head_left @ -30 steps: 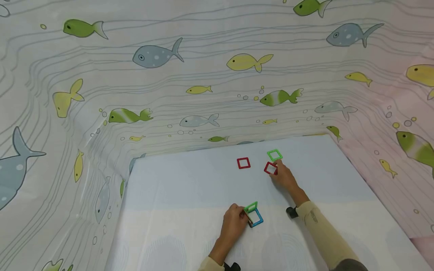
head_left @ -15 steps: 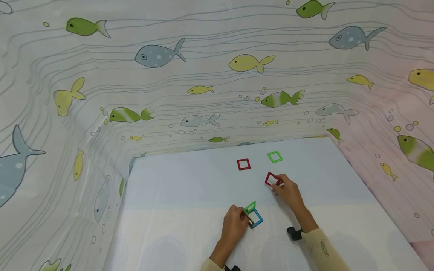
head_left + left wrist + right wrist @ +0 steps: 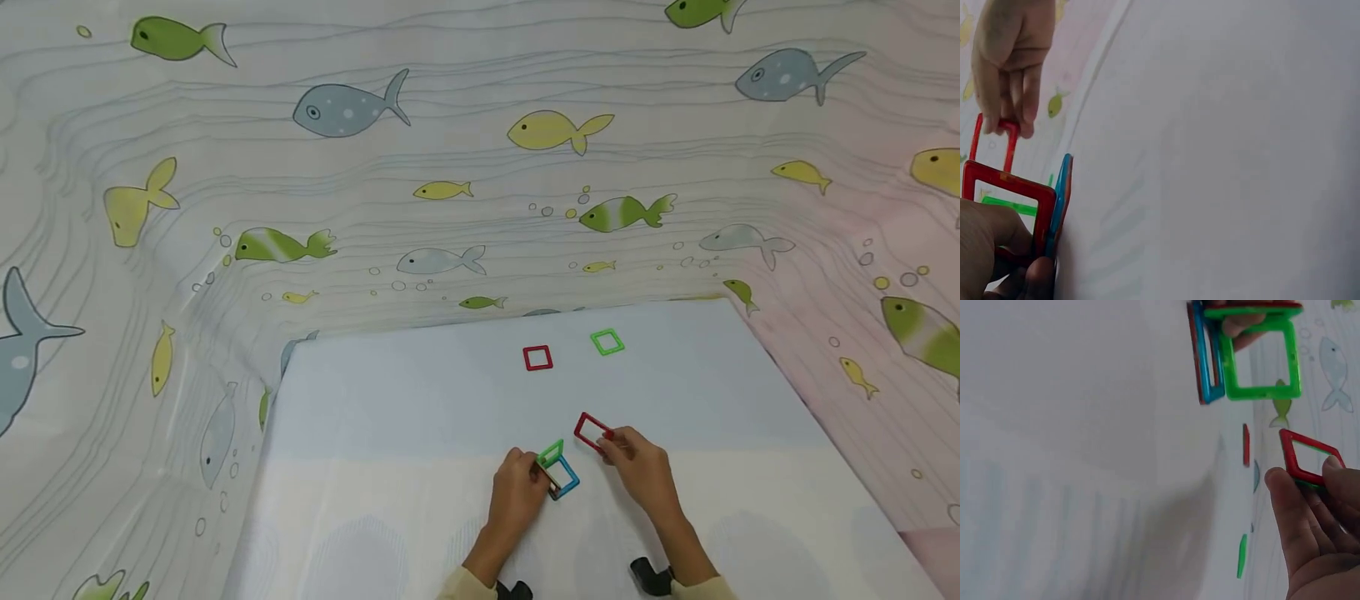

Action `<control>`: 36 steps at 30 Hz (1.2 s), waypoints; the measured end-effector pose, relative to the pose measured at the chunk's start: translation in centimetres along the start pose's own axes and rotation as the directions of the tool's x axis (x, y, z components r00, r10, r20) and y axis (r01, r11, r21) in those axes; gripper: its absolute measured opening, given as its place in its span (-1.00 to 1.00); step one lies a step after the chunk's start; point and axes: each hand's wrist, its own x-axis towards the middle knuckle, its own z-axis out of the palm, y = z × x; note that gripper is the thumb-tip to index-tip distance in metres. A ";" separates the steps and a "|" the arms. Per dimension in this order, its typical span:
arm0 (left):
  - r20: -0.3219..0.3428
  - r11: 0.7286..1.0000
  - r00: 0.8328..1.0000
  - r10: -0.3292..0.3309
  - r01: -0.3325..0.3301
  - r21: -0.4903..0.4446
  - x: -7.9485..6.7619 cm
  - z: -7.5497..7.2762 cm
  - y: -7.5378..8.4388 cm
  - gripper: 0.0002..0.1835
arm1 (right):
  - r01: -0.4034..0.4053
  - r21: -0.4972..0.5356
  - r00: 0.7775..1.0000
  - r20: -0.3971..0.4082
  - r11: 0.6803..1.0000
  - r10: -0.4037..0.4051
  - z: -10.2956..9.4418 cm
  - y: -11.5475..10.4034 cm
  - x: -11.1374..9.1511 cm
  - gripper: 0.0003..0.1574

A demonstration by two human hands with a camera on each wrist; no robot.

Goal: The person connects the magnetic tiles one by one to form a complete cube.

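Observation:
My left hand (image 3: pixel 516 497) holds a small group of square magnetic tiles with open centres. It pinches the group's upright red tile (image 3: pixel 1019 183), which has a blue tile (image 3: pixel 573 479) lying at its foot and a green tile (image 3: pixel 1264 393) standing beside it. Close by on the right, my right hand (image 3: pixel 643 471) pinches a separate red tile (image 3: pixel 1288 456) between thumb and fingers. That tile is tilted above the table, apart from the group, and shows green along its underside. Fingers hide part of both red tiles.
Farther back on the white-covered table (image 3: pixel 390 400) lie a loose red tile (image 3: pixel 527 358) and a loose green tile (image 3: pixel 597 347). A fish-patterned sheet (image 3: pixel 360 192) rises behind the table and along its sides.
My right hand has brought its red tile from near the loose green tile toward me, close to the group. The left hand has stayed in place, still gripping the group.

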 end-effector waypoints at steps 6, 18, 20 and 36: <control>-0.004 1.000 1.000 0.004 -0.004 0.003 0.1 0.2 -0.2 -0.93 | -0.049 -0.020 0.998 0.027 0.999 0.050 1.3 -0.2 -2.2 -0.95; -0.017 0.999 0.999 0.034 -0.034 0.022 0.2 0.1 0.0 -0.94 | 0.009 -0.074 0.999 0.053 0.997 -0.005 2.8 0.0 -3.3 -0.82; -0.012 0.999 1.000 0.029 -0.029 0.019 0.2 0.1 0.0 -0.95 | 0.017 -0.076 0.998 0.059 0.997 -0.013 2.9 0.1 -3.3 -0.80; 0.004 0.999 1.000 0.027 -0.027 0.044 0.0 -0.2 0.5 -0.89 | 0.151 -0.132 0.988 0.061 0.980 -0.144 3.3 0.6 -3.0 -0.65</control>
